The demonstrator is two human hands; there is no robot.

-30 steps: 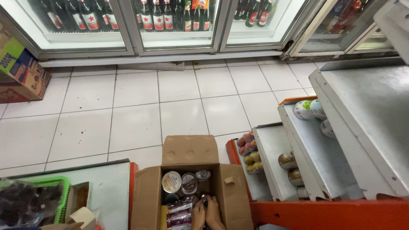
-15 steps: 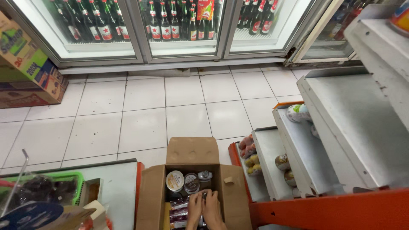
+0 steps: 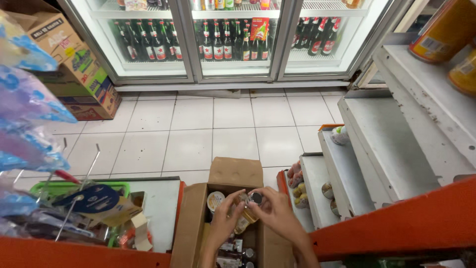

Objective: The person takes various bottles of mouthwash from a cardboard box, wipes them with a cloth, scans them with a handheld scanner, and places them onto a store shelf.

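Low in the centre of the frame both hands hold a small jar (image 3: 248,208) over the open box (image 3: 191,223); the left hand (image 3: 225,221) is wrapped round its amber body from below, the right hand (image 3: 272,211) is curled over the dark cap, fingers narrow and closed on it; whether the cap is being turned cannot be told. The jar is tilted, clear of the other jars that remain packed in the box beneath it; a pale round lid (image 3: 215,200) shows just left of it in the box.

What could go wrong, as a judgement: the jar is gripped high over glass-like goods, so a slip of the lower hand would drop it onto the packed jars; a loose cap held alone by the upper hand could let the body fall; the box flap (image 3: 235,172) stands open towards the floor (image 3: 188,144) and could catch a wrist.

Against the earlier frame: the hands then lay deep inside the box, close together and low; now they are raised with the jar between them; the view has tipped, so the shelves (image 3: 386,149) at right and the cooler (image 3: 228,44) at top loom larger, and blue packets (image 3: 29,129) now fill the left edge.
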